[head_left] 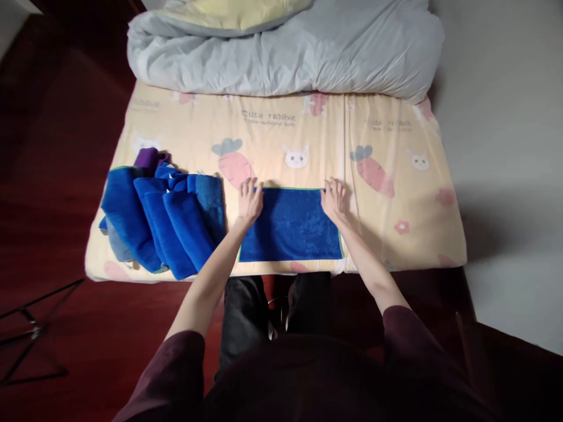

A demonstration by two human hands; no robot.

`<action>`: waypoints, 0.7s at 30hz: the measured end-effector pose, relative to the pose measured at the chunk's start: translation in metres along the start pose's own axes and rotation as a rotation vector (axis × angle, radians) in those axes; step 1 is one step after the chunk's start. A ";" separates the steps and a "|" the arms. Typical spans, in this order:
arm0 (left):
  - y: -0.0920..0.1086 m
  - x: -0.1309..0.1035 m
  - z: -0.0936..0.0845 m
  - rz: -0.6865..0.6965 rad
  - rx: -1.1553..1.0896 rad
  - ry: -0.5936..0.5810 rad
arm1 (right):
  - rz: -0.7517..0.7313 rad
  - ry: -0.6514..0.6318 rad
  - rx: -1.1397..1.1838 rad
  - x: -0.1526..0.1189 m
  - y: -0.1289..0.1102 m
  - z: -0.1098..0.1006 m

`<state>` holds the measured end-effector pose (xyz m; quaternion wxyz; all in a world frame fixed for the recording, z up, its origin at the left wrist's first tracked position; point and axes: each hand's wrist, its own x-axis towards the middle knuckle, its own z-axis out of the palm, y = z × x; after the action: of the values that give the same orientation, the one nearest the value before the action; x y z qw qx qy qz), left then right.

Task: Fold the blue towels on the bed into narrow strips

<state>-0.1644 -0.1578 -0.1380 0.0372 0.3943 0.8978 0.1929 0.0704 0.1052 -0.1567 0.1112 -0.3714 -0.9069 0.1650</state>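
Observation:
A blue cloth [292, 225] with a thin green edge lies flat and spread on the patterned mattress [396, 234], close to its front edge. At the cloth's far left corner is my left hand [250, 202], its fingers bent and closed on that corner. My right hand [335, 202] is at the far right corner, its fingers likewise curled over the edge. Left of the cloth, several more blue cloths [153, 217] are heaped loosely, with a purple piece [146, 158] at the back of the heap.
A bunched grey quilt [281, 64] lies across the back of the mattress, a yellow piece [241, 13] on top. A pale wall [505, 146] stands at the right. Black stand legs [35, 333] rest on the dark red floor at lower left.

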 end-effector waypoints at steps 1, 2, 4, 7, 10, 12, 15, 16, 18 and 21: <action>0.009 -0.011 0.006 0.082 -0.015 -0.031 | -0.077 -0.014 -0.005 -0.011 -0.012 0.004; 0.016 -0.021 0.013 0.160 -0.033 -0.079 | -0.172 -0.050 -0.004 -0.023 -0.023 0.009; 0.025 -0.038 0.027 0.243 -0.057 -0.163 | -0.348 -0.164 -0.001 -0.046 -0.037 0.020; 0.023 -0.044 0.042 0.171 -0.043 -0.145 | -0.358 -0.227 -0.006 -0.060 -0.034 0.032; 0.009 -0.031 0.044 0.059 -0.021 -0.083 | -0.180 -0.153 -0.002 -0.046 -0.009 0.034; -0.002 -0.023 0.040 -0.011 -0.016 -0.068 | -0.111 -0.143 0.012 -0.032 0.008 0.029; -0.010 -0.028 0.030 -0.098 -0.020 -0.059 | -0.044 -0.120 0.028 -0.027 0.018 0.017; -0.008 -0.036 0.027 -0.109 -0.024 -0.058 | -0.025 -0.089 0.026 -0.033 0.014 0.013; 0.002 -0.061 0.025 -0.082 -0.040 -0.069 | -0.032 -0.030 0.016 -0.054 -0.001 0.007; 0.031 -0.110 0.029 0.055 -0.081 -0.134 | -0.161 -0.067 0.023 -0.106 -0.035 0.004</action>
<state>-0.0612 -0.2088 -0.1628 0.1079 0.4289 0.8735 0.2033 0.1208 0.0054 -0.1558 0.0980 -0.2904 -0.9351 0.1780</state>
